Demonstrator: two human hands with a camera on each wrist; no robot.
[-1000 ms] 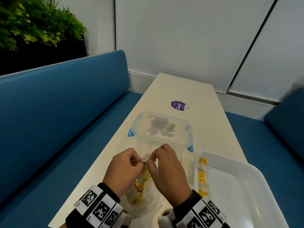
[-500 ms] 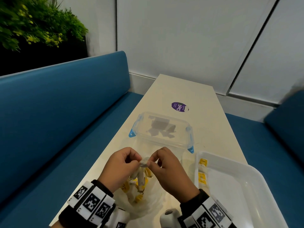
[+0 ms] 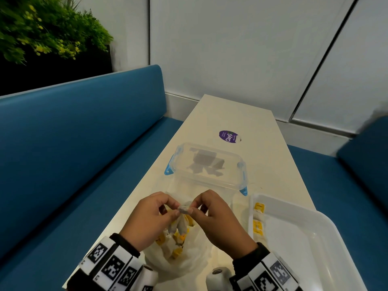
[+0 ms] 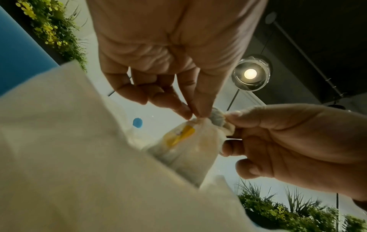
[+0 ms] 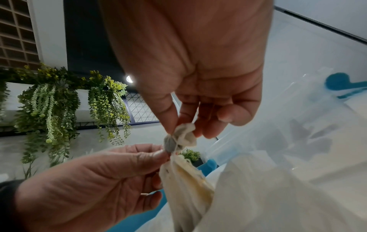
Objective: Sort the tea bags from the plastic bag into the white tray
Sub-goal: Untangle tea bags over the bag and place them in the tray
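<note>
Plastic bag (image 3: 184, 257) before lidded container (image 3: 206, 164), tray (image 3: 310, 244) at right, tea bags (image 3: 257, 224) seemingly inside

The plastic bag (image 3: 189, 257) is see-through white, with yellow tea bags (image 3: 177, 252) inside. The tray (image 3: 315, 208) is white. The bench (image 3: 237, 114) is cream. The wrist bands (image 3: 113, 265) have black-and-white squares.

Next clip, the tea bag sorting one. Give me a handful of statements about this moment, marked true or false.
1. Both hands pinch the knot of the plastic bag. True.
2. The white tray holds no tea bags. False: a few yellow-tagged tea bags lie along its left wall.
3. The clear container sits beyond the hands. True.
4. The right hand rests in the tray. False: it is at the knot, opposite the left hand.
</note>
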